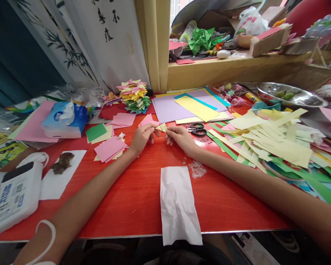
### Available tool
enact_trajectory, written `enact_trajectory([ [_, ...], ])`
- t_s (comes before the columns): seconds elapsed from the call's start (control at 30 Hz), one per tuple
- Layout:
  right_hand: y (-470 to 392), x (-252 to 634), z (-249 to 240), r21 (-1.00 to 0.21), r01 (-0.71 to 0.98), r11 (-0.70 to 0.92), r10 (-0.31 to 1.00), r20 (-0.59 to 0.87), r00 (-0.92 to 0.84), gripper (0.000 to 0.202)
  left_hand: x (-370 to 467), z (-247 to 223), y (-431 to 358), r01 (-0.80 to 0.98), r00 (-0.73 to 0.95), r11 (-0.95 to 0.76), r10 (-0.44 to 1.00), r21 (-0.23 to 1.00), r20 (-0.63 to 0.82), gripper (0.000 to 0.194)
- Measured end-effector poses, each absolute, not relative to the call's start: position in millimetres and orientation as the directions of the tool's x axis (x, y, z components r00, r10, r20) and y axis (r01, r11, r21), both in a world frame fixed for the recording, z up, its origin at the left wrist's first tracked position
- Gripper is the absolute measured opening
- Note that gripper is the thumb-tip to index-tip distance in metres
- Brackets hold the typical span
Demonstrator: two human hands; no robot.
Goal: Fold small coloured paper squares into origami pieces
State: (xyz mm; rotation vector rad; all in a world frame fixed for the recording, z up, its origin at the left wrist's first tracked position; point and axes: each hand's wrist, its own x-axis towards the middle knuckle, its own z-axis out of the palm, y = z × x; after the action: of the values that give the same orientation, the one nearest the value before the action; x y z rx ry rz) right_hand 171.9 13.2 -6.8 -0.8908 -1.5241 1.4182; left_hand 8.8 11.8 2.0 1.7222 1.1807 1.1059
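Observation:
Between my two hands, above the middle of the red table (121, 206), is a small folded piece of pale yellow paper (162, 127). My left hand (143, 137) pinches its left side, and my right hand (180, 138) pinches its right side. Just behind the left fingers lies a pink paper piece (147, 120). Black-handled scissors (198, 129) rest right beyond my right hand, their blades partly hidden. Left of my left hand are stacked pink paper rectangles (110, 148) and a green paper piece (96, 132). A layered folded-paper model (135, 96) stands behind.
A white paper sheet (179, 206) hangs over the front edge. Pale yellow strips (276, 136) heap at right, near a metal bowl (292, 95). Large coloured sheets (168, 109) lie at the back. At left are a tissue pack (64, 119) and a white packet (16, 195).

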Motion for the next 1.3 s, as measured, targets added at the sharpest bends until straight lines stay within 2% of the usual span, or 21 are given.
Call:
enact_trajectory([
  [0.1,13.7,172.5,-6.8,-0.993,-0.029,0.116,0.909,0.118,-0.400,0.017,9.7,2.1,12.0,0.374,0.141,-0.300,0.954,0.877,0.266,0.029],
  [0.23,14.8,172.9,-8.4,-0.990,-0.024,0.137,0.902,0.135,-0.410,0.016,10.5,2.3,11.2,0.483,0.161,-0.327,0.945,0.813,0.285,0.027],
  [0.47,16.5,172.0,-12.2,-0.987,-0.048,0.152,0.910,0.159,-0.382,0.012,10.7,1.8,11.5,0.412,0.197,-0.340,0.939,0.845,0.282,0.020],
  [0.57,16.2,172.4,-12.5,-0.980,0.015,0.199,0.888,0.174,-0.426,0.016,11.9,2.9,10.8,0.331,0.190,-0.337,0.939,0.881,0.288,0.014],
  [0.63,15.9,172.9,-12.7,-0.970,0.062,0.236,0.867,0.182,-0.464,0.018,12.5,3.5,10.4,0.347,0.213,-0.334,0.938,0.876,0.273,0.016],
  [0.77,15.1,173.5,-13.0,-0.958,0.105,0.268,0.847,0.182,-0.500,0.022,12.7,4.9,8.5,0.486,0.231,-0.334,0.940,0.807,0.250,0.021],
  [0.9,13.8,174.2,-12.0,-0.958,0.109,0.265,0.841,0.174,-0.513,0.027,12.8,6.7,6.1,0.582,0.234,-0.371,0.928,0.723,0.288,0.021],
  [1.17,12.5,174.6,-12.2,-0.933,0.165,0.320,0.818,0.184,-0.544,0.020,12.6,2.0,6.0,0.631,0.334,-0.482,0.876,0.608,0.347,0.020],
  [1.3,10.2,173.7,-8.7,-0.957,0.107,0.271,0.830,0.176,-0.529,0.024,13.8,2.9,4.5,0.644,0.301,-0.494,0.866,0.584,0.399,0.020],
])
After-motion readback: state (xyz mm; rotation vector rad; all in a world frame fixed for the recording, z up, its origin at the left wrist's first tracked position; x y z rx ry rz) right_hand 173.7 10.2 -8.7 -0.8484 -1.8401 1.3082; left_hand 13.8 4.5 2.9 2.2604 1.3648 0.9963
